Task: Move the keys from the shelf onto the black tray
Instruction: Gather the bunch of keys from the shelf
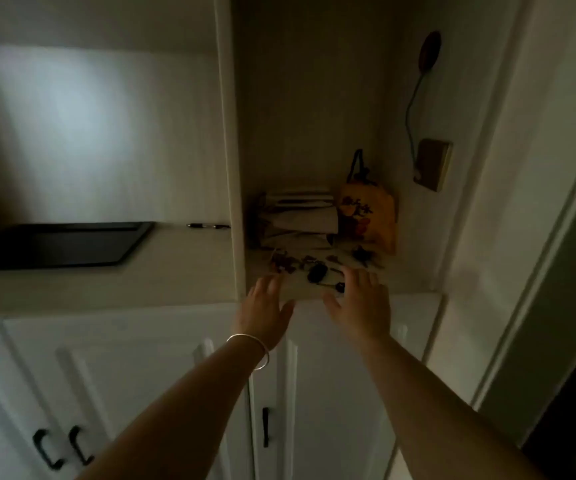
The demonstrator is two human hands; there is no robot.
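Several keys [316,270] with dark fobs lie scattered across the front of a recessed shelf [300,292] in a white cabinet. My left hand [266,308], with a silver bracelet on its wrist, hovers at the shelf's front edge, fingers spread and empty. My right hand [359,301] reaches just right of it, fingers apart, its fingertips over the keys nearest the edge. The black tray [57,244] rests on the counter to the left, beyond the cabinet's upright panel.
Folded paper bags [297,216] and a yellow patterned pouch [366,216] stand at the back of the shelf. A pen [206,225] lies on the counter beside the tray. A wall socket [433,164] with a cord sits on the shelf's right wall. Cabinet doors hang below.
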